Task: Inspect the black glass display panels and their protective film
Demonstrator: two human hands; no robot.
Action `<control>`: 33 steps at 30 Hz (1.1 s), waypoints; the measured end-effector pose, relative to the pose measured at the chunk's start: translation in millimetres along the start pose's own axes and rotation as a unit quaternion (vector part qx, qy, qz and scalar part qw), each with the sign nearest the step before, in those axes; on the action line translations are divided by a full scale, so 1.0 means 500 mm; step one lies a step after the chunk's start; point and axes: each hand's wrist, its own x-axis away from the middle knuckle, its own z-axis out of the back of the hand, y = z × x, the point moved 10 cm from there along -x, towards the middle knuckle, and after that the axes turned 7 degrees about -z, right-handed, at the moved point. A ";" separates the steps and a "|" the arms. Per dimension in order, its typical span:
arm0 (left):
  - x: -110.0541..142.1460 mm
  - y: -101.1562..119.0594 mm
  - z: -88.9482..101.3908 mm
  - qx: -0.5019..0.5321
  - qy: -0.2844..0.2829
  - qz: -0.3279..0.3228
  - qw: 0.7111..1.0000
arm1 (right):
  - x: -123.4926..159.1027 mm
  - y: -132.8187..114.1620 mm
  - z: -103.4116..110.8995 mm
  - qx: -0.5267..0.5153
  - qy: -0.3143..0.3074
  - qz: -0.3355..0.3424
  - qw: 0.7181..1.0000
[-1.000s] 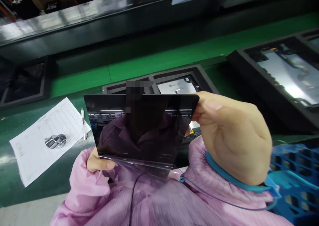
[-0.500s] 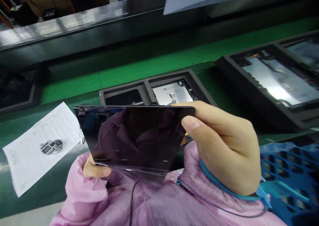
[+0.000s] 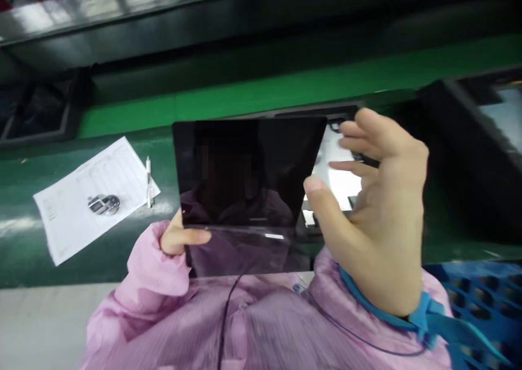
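Observation:
A glossy black screen panel [image 3: 244, 169] is held up in front of my chest, reflecting my clothing. Its lower edge has a clear film [image 3: 248, 256] hanging below it. My left hand [image 3: 183, 237] grips the panel's lower left corner, thumb on the front face. Beside the right edge, my right hand [image 3: 375, 196] is open, its fingers apart and the thumb close to the panel; whether the thumb touches it I cannot tell. Behind the panel, partly hidden, lies a device with a bright silver back [image 3: 340, 177] in a dark foam tray.
On the green bench to the left lie a printed sheet [image 3: 81, 223], a round silver object [image 3: 104, 204] and a white pen [image 3: 149, 182]. Dark foam trays stand at far left [image 3: 38, 109] and right [image 3: 468, 158]. A blue plastic basket [image 3: 485, 299] sits at lower right.
My right hand has let go of the panel's upper right corner and spread its fingers. The panel now faces me more squarely, still in my left hand. The camera view has shifted.

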 end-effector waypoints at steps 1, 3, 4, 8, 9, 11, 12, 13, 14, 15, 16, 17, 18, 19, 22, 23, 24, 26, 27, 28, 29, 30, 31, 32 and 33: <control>-0.008 -0.003 -0.010 0.032 0.005 -0.008 0.999 | 0.012 -0.005 -0.020 0.033 -0.029 0.038 0.998; -0.024 -0.010 -0.028 0.071 0.004 -0.015 0.997 | 0.051 -0.024 -0.072 0.081 -0.124 0.136 0.979; -0.031 -0.013 -0.037 0.082 -0.003 -0.016 0.996 | 0.077 -0.032 -0.099 0.101 -0.174 0.183 0.962; -0.043 -0.008 -0.081 0.169 -0.048 -0.029 0.984 | 0.153 -0.034 -0.172 0.191 -0.283 0.262 0.903; -0.045 -0.006 -0.088 0.202 -0.047 -0.027 0.978 | 0.159 -0.033 -0.180 0.208 -0.283 0.265 0.898; -0.050 -0.005 -0.092 0.245 -0.031 -0.017 0.969 | 0.163 -0.035 -0.188 0.219 -0.281 0.272 0.894; -0.053 -0.007 -0.091 0.251 -0.019 -0.008 0.968 | 0.163 -0.036 -0.189 0.221 -0.281 0.275 0.893; -0.055 -0.008 -0.087 0.253 -0.006 -0.001 0.968 | 0.162 -0.035 -0.190 0.223 -0.283 0.277 0.891; -0.057 -0.009 -0.083 0.256 0.006 0.005 0.967 | 0.160 -0.033 -0.191 0.225 -0.286 0.280 0.889; -0.058 -0.013 -0.080 0.263 0.015 0.019 0.964 | 0.159 -0.031 -0.190 0.224 -0.289 0.283 0.887; -0.058 -0.019 -0.080 0.273 0.020 0.035 0.961 | 0.158 -0.028 -0.190 0.222 -0.293 0.286 0.885; -0.058 -0.024 -0.080 0.284 0.024 0.051 0.957 | 0.158 -0.025 -0.189 0.218 -0.298 0.289 0.883; -0.057 -0.029 -0.082 0.296 0.023 0.063 0.953 | 0.158 -0.022 -0.189 0.212 -0.304 0.291 0.882; -0.057 -0.033 -0.085 0.308 0.022 0.073 0.948 | 0.158 -0.019 -0.188 0.207 -0.310 0.290 0.881; -0.056 -0.041 -0.090 0.338 0.026 0.088 0.937 | 0.157 -0.012 -0.187 0.197 -0.318 0.285 0.883; -0.056 -0.043 -0.091 0.345 0.031 0.094 0.933 | 0.157 -0.011 -0.188 0.197 -0.321 0.283 0.882; -0.055 -0.045 -0.091 0.351 0.034 0.100 0.930 | 0.157 -0.009 -0.188 0.200 -0.326 0.279 0.881; -0.053 -0.044 -0.095 0.360 0.033 0.110 0.926 | 0.158 -0.005 -0.189 0.207 -0.336 0.272 0.878; -0.052 -0.042 -0.098 0.363 0.028 0.113 0.924 | 0.157 -0.004 -0.189 0.209 -0.339 0.267 0.878; -0.051 -0.040 -0.101 0.365 0.021 0.118 0.923 | 0.157 -0.003 -0.187 0.208 -0.340 0.264 0.878; -0.050 -0.038 -0.103 0.365 0.016 0.121 0.923 | 0.157 -0.003 -0.186 0.207 -0.340 0.261 0.879; -0.049 -0.036 -0.103 0.363 0.015 0.122 0.924 | 0.157 -0.003 -0.186 0.204 -0.341 0.260 0.880; -0.048 -0.036 -0.104 0.361 0.014 0.124 0.924 | 0.157 -0.003 -0.186 0.203 -0.342 0.259 0.880; -0.048 -0.034 -0.104 0.359 0.013 0.124 0.925 | 0.157 -0.003 -0.187 0.202 -0.343 0.259 0.880; -0.047 -0.032 -0.105 0.360 0.012 0.122 0.925 | 0.158 -0.004 -0.188 0.201 -0.345 0.260 0.879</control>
